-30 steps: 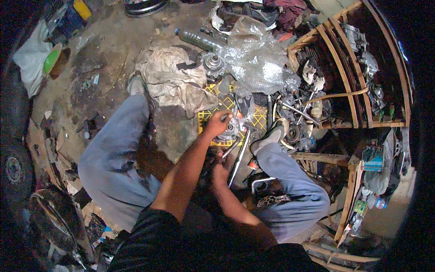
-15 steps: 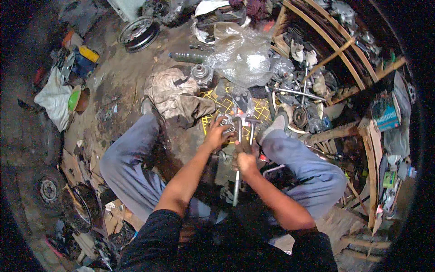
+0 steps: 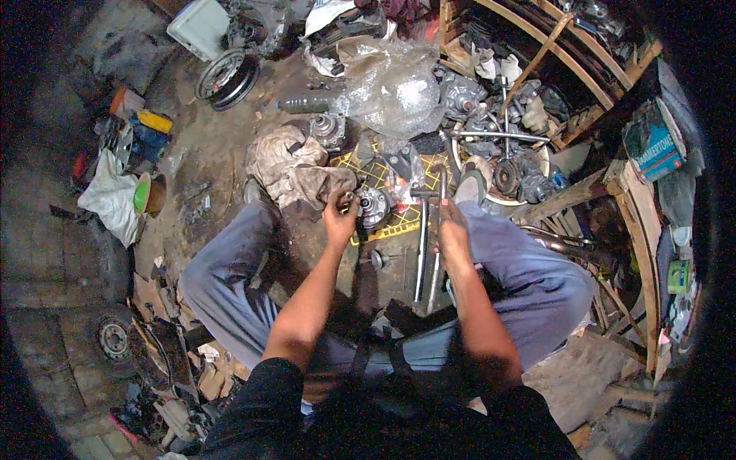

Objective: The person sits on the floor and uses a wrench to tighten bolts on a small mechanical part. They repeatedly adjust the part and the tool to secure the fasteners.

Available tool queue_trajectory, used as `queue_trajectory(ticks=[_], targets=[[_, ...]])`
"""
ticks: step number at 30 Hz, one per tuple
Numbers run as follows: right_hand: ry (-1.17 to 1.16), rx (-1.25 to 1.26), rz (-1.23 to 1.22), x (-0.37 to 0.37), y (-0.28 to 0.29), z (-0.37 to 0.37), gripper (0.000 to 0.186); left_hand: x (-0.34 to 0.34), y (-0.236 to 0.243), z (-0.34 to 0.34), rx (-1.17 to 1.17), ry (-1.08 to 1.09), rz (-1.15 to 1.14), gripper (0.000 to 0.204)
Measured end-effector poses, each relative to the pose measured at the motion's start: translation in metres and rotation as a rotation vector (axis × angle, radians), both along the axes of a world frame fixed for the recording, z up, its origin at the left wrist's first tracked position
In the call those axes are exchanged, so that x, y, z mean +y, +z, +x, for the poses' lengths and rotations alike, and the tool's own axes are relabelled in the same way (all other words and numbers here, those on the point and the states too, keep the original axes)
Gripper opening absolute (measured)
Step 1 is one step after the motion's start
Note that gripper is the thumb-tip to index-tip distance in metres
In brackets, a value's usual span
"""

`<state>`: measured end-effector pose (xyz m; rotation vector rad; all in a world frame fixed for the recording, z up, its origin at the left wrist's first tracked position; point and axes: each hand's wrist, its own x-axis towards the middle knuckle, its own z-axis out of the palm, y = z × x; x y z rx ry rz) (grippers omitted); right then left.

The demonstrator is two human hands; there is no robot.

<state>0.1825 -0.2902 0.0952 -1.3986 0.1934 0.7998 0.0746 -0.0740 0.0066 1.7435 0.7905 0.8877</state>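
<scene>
My left hand (image 3: 340,221) is raised at the left side of a round metal housing (image 3: 374,205), its fingers closed on a small dark metal piece (image 3: 349,199) whose exact kind is unclear. The housing sits on a yellow crate (image 3: 399,228) between my feet. My right hand (image 3: 453,239) is wrapped round a long L-shaped wrench (image 3: 434,285), its bent end pointing away from me. Just left of that hand, a T-handle wrench (image 3: 422,249) stretches toward me, apart from the fingers as far as I can see.
A dirty cloth (image 3: 284,165) and another metal housing (image 3: 328,130) lie beyond my left hand. Bubble wrap (image 3: 391,92) and a plastic bottle (image 3: 303,104) are farther off. Metal parts fill a round tray (image 3: 529,192) at the right, beside a wooden frame (image 3: 632,253).
My left hand has come off the housing to the left, now with the small metal piece. My right hand has moved right with the L-shaped wrench, away from the housing.
</scene>
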Motion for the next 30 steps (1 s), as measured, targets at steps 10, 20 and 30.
queue_trajectory(ticks=[10, 20, 30], targets=[[0.046, 0.046, -0.067, 0.015, -0.014, -0.008, 0.033, -0.03, -0.008, -0.013, 0.218, -0.191, 0.295, 0.029], [0.022, 0.017, -0.111, 0.014, -0.011, -0.008, 0.033, -0.029, -0.027, -0.018, 0.27, -0.329, 0.346, 0.028], [0.133, -0.042, -0.134, 0.009, -0.03, -0.007, 0.043, -0.035, -0.02, -0.015, 0.252, -0.319, 0.353, 0.027]])
